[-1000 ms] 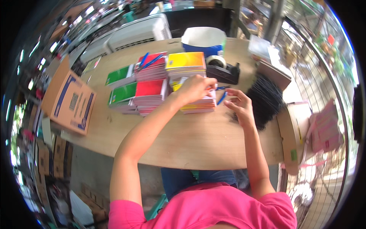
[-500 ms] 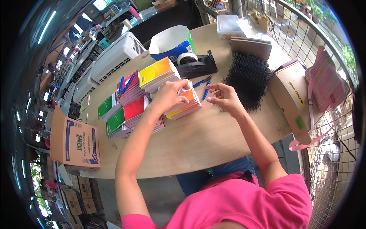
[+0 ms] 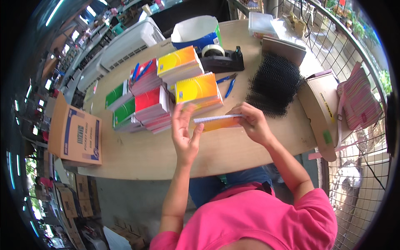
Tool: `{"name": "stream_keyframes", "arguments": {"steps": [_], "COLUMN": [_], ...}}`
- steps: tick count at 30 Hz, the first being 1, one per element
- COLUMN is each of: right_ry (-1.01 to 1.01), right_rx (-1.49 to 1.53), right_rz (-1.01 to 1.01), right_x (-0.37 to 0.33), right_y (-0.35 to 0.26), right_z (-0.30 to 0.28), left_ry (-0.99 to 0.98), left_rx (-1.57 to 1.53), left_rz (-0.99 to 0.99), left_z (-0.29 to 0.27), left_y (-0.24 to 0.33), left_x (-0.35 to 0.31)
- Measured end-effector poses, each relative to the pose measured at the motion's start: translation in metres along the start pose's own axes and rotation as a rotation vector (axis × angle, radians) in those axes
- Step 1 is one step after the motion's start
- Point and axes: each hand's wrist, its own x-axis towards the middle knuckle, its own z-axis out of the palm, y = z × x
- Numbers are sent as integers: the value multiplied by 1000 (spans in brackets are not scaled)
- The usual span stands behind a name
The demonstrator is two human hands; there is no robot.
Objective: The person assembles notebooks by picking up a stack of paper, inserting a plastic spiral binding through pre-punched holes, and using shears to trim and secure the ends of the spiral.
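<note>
My right hand [image 3: 253, 124] grips the right end of a thin orange notebook [image 3: 220, 123], held tilted above the table with its pale page edge upward. At its other end is my left hand [image 3: 183, 135], palm turned up and fingers apart; the thumb lies at the notebook's left corner, and I cannot tell whether it touches. Just beyond stands a stack of yellow-orange notebooks [image 3: 198, 89], with another yellow stack [image 3: 179, 62] behind it. Red notebooks [image 3: 151, 102] and green notebooks [image 3: 125, 113] are piled to the left.
Blue-handled pliers [image 3: 230, 86] lie right of the stacks; more blue-handled tools [image 3: 139, 73] rest on a red pile. Beyond are a tape dispenser [image 3: 223, 61] and a cut-open tub [image 3: 193, 35]. Black binding coils [image 3: 275, 85] lie right, near a cardboard box [image 3: 321, 104]. Another carton [image 3: 79, 137] stands left.
My left hand has left the front yellow stack and moved toward me, its fingers opening. My right hand, empty before, now holds a notebook nearer the table's front edge.
</note>
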Motion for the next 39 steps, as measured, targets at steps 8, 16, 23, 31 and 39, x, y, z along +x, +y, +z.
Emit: {"name": "stream_keyframes", "arguments": {"steps": [8,16,23,31,39], "right_ry": [120,259,310,258,298], "right_rx": [8,97,156,64,-108], "right_rz": [-1,1,10,44,4], "right_x": [-28,-35,-31,-29,-31], "right_y": [64,45,56,70,76], "right_z": [16,34,43,40,39], "left_ry": [-51,-53,107,31,110], "left_rx": [72,339,196,390,490], "left_rz": [-110,68,125,62,182], "left_z": [3,17,23,25,28], "left_y": [-67,-66,-77,-62,-70], "left_x": [-52,-67,-67,-60,-56]}}
